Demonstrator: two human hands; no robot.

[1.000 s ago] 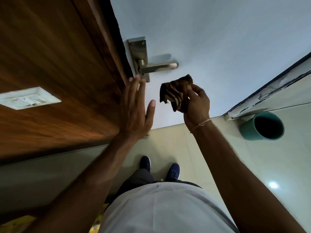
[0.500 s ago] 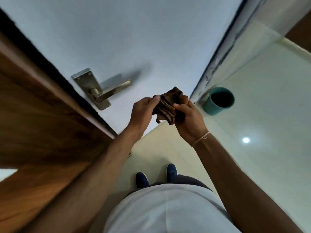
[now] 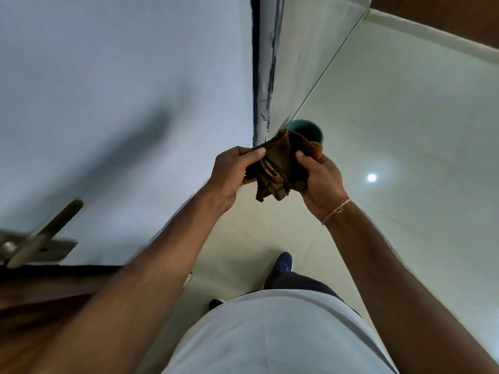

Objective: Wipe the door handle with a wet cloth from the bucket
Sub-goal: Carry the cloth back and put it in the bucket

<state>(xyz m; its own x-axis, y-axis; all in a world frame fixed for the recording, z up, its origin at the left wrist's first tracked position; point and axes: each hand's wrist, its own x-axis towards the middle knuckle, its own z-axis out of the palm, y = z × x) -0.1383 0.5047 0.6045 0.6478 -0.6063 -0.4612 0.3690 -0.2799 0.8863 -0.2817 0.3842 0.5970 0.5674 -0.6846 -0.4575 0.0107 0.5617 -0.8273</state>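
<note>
A brown striped cloth [image 3: 280,168] is bunched between both hands at chest height. My left hand [image 3: 232,171] grips its left side with thumb on top. My right hand [image 3: 318,179], with a thread band at the wrist, holds its right side. The metal lever door handle [image 3: 46,233] on the white door [image 3: 108,103] sits far to the lower left, well apart from the cloth and blurred. The teal bucket [image 3: 310,129] stands on the floor just beyond the cloth, partly hidden by it.
The door's dark edge and frame [image 3: 263,76] run up the middle. A brown wooden panel [image 3: 40,306] lies at lower left. Pale tiled floor [image 3: 405,130] spreads to the right with a light reflection. My blue shoes [image 3: 282,263] stand below the hands.
My view has swung right, away from the handle toward the bucket. My left hand left the door and joined the right hand on the cloth, which now sits over the bucket.
</note>
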